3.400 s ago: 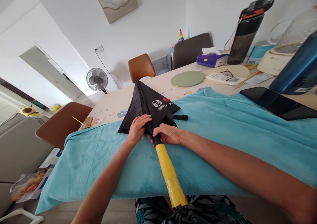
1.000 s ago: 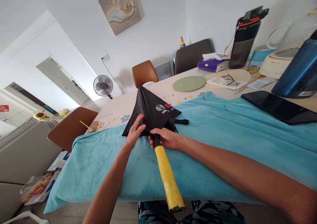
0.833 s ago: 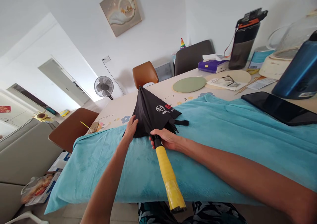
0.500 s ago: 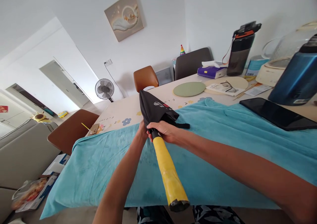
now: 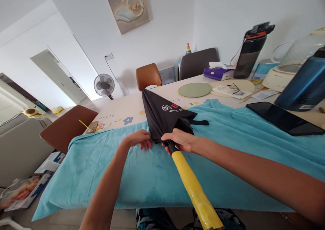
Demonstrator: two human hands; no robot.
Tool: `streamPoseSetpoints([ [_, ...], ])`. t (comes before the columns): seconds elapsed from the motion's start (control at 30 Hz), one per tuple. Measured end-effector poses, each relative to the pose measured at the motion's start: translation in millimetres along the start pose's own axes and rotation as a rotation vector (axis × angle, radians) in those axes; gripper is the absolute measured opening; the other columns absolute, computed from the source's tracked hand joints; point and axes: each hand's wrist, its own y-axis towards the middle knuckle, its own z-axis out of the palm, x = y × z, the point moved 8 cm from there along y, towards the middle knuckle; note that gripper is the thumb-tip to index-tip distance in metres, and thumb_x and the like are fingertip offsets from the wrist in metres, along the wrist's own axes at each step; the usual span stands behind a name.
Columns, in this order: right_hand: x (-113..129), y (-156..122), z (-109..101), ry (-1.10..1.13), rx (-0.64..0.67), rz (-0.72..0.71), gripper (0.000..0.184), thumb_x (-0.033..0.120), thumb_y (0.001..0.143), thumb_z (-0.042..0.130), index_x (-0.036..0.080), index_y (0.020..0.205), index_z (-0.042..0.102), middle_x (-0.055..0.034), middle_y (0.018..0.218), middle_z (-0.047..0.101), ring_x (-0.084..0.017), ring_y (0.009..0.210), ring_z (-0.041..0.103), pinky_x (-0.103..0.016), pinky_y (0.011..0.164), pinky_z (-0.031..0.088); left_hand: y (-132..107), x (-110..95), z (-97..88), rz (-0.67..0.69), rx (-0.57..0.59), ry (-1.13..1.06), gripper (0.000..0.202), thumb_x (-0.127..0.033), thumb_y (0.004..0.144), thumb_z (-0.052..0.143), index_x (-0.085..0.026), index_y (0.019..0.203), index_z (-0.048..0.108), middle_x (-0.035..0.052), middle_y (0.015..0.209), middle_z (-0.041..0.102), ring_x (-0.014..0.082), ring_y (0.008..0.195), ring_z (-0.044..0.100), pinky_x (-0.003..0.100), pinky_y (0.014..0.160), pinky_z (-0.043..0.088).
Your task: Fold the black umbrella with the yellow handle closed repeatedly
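A black umbrella (image 5: 162,111) lies loosely folded over the turquoise blanket (image 5: 142,186), its tip pointing away from me. White and red print shows on its cloth, and a black strap (image 5: 200,122) sticks out to the right. Toward me runs its handle (image 5: 194,186), wrapped in yellow, with the end cut off at the bottom of the view. My right hand (image 5: 181,140) is closed round the umbrella just above the handle. Beside the cloth's left edge, my left hand (image 5: 139,139) hangs with loosely bent, parted fingers and holds nothing; whether a fingertip touches the cloth is unclear.
On the right stand a blue bottle (image 5: 301,82) and a dark bottle (image 5: 251,54), near a black tablet (image 5: 285,118). A green round mat (image 5: 194,89), glasses (image 5: 235,88) and a purple tissue pack (image 5: 218,73) lie farther back. Brown chairs (image 5: 68,126) flank the table.
My left hand has let go of the umbrella and moved left. The umbrella's cloth has spread wider, and its handle has swung right and down with my right hand still gripping it.
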Motion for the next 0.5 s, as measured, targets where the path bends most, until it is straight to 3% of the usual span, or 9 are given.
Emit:
streamPoseSetpoints([
  [0.07, -10, 4, -4, -0.026, -0.036, 0.044, 0.013, 0.012, 0.069, 0.057, 0.014, 0.068, 0.044, -0.0043, 0.056, 0.057, -0.016, 0.044, 0.055, -0.03, 0.039, 0.048, -7, -5, -29.5, 0.064, -0.252, -0.107, 0.017, -0.029, 0.071, 0.057, -0.013, 0.07, 0.058, 0.0064, 0.06, 0.064, 0.0126, 0.048, 0.057, 0.023, 0.045, 0.044],
  [0.13, -18, 9, 1, -0.055, -0.045, 0.052, 0.015, 0.012, 0.068, 0.058, 0.015, 0.067, 0.043, -0.0032, 0.055, 0.056, -0.016, 0.043, 0.055, -0.029, 0.038, 0.047, -10, -13, -41.8, 0.15, -0.416, -0.275, 0.024, -0.037, 0.073, 0.057, -0.013, 0.072, 0.057, 0.0075, 0.067, 0.064, 0.0127, 0.054, 0.059, 0.026, 0.055, 0.048],
  [0.23, -17, 12, 11, -0.131, -0.056, 0.018, 0.013, 0.011, 0.066, 0.057, 0.015, 0.066, 0.045, -0.0023, 0.052, 0.056, -0.015, 0.042, 0.055, -0.024, 0.035, 0.044, 3, -29, -26.1, 0.222, -0.393, -0.392, 0.035, -0.046, 0.072, 0.058, -0.01, 0.069, 0.059, 0.0091, 0.07, 0.064, 0.0132, 0.059, 0.058, 0.026, 0.059, 0.048],
  [0.37, 12, 1, 15, -0.278, -0.122, -0.008, 0.009, 0.008, 0.063, 0.054, 0.014, 0.062, 0.048, -0.0022, 0.047, 0.053, -0.014, 0.039, 0.053, -0.021, 0.033, 0.039, 24, -39, -15.4, 0.192, -0.4, -0.648, 0.027, -0.036, 0.071, 0.063, -0.009, 0.07, 0.059, 0.0055, 0.061, 0.061, 0.0109, 0.053, 0.054, 0.023, 0.054, 0.046],
  [0.5, 53, -15, 22, -0.346, -0.14, -0.042, 0.01, 0.008, 0.065, 0.053, 0.014, 0.061, 0.047, -0.0033, 0.048, 0.054, -0.012, 0.039, 0.052, -0.022, 0.037, 0.041, 35, -52, -7.7, 0.222, -0.162, -1.049, 0.029, -0.038, 0.079, 0.053, -0.01, 0.074, 0.06, 0.0058, 0.062, 0.062, 0.0132, 0.06, 0.059, 0.024, 0.064, 0.049],
])
